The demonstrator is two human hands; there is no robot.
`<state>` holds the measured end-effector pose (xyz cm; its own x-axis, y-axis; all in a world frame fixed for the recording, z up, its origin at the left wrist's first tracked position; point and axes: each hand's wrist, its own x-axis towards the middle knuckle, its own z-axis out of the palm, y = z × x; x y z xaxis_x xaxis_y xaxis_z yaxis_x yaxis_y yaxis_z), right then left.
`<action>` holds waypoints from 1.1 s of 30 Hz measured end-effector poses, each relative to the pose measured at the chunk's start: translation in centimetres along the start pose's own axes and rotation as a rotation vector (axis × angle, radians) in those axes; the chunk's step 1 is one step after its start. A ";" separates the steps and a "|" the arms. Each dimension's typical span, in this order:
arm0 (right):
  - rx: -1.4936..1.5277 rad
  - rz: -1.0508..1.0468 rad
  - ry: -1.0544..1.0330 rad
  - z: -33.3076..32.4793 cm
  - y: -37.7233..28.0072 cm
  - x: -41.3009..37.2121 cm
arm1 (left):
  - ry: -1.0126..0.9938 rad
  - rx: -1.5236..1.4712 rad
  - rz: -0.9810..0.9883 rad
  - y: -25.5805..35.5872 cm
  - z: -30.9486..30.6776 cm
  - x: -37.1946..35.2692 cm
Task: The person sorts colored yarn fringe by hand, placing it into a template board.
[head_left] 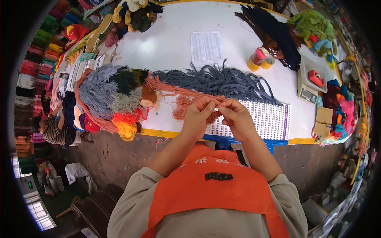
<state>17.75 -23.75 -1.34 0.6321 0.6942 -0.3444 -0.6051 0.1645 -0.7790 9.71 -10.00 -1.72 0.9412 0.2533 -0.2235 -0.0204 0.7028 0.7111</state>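
My left hand and my right hand meet above the front edge of the table, both closed. Thumbs and fingertips pinch strands of salmon-pink yarn close together. The yarn runs left from my fingers towards a mixed heap, and a loose tangle of it lies beside my left hand. Under and right of my hands is a white board with rows of dark holes. Slate-blue yarn stretches across the table just beyond them. The exact pinch point is partly hidden by my fingers.
A heap of multicoloured yarn sits at left. Farther back lie a printed sheet, yarn cones and dark navy yarn. A scale with a plastic tub stands right. Two other people are at far left.
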 end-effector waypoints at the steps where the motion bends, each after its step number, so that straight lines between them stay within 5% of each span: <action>1: 0.114 0.044 -0.019 -0.2 -0.1 0.1 | 0.009 -0.001 0.006 0.0 0.1 0.1; 6: 0.065 0.245 -0.195 -1.4 -1.7 -0.6 | 0.028 0.005 0.005 1.3 0.4 0.9; 7: -0.009 0.292 -0.233 -1.7 -2.5 -1.0 | 0.171 0.100 -0.080 1.2 -1.1 1.2; 10: -0.287 0.032 0.107 -8.0 -3.5 -1.0 | -0.054 -0.072 -0.297 5.2 -6.0 0.8; 12: -0.556 -0.373 0.393 -16.7 -3.1 0.0 | 0.156 -0.163 -0.173 7.5 -9.4 0.0; 13: -0.699 -0.373 0.501 -21.7 -3.7 -0.5 | 0.251 -0.170 -0.135 9.0 -11.9 -0.2; 14: -0.433 -0.435 0.665 -24.4 -4.0 -0.8 | 0.293 -0.328 -0.141 10.3 -14.9 -0.5; 16: 0.142 -0.315 0.668 -31.8 -5.8 -3.1 | 0.371 -0.500 -0.126 12.8 -21.3 -1.5; 18: 0.388 -0.350 0.683 -42.8 -5.6 -4.7 | 0.483 -0.452 -0.062 15.7 -26.4 -2.8; 19: 0.405 -0.332 0.493 -52.3 -5.2 -6.1 | 0.560 -0.387 -0.020 17.2 -28.4 -3.4; 20: 0.282 -0.353 0.811 -50.5 -7.3 -6.8 | 0.677 -0.304 0.028 18.7 -31.1 -4.1; 22: 0.181 -0.388 0.963 -58.6 -10.0 -9.2 | 0.811 -0.247 0.154 21.4 -34.4 -5.5; 23: 0.146 -0.401 1.301 -57.3 -12.3 -10.1 | 0.826 -0.277 0.234 22.0 -35.2 -6.0; 25: 0.078 -0.458 1.613 -58.3 -14.2 -10.8 | 0.991 -0.170 0.380 21.7 -30.7 -5.2; 26: -0.091 -0.420 1.522 -58.4 -14.2 -11.0 | 0.780 -0.165 0.412 20.8 -32.1 -5.4; 28: -0.720 -0.335 1.378 -62.6 -10.4 -8.1 | 0.968 0.071 0.354 13.8 -20.0 -0.1; 29: -0.484 -0.424 1.238 -58.1 -7.9 -4.0 | 0.563 0.001 0.083 11.3 -20.0 0.9; 30: -0.727 -0.228 1.151 -50.5 -6.2 -0.8 | 0.535 -0.062 -0.014 7.2 -20.1 3.0; 31: -0.739 -0.303 0.908 -46.2 -3.3 2.1 | 0.624 -0.028 -0.095 2.5 -16.2 5.2; 32: -0.783 -0.299 0.704 -44.9 0.5 5.3 | 0.484 0.004 -0.279 -1.4 -17.1 7.6; 33: -1.372 -0.560 0.491 -42.4 4.2 7.9 | 0.514 -0.028 -0.424 -4.7 -13.6 9.9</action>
<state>40.74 -47.33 -29.54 0.8735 0.4320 0.2243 0.4678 -0.6177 -0.6321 14.52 -1.75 -16.40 0.5895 0.2307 -0.7741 0.3007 0.8268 0.4753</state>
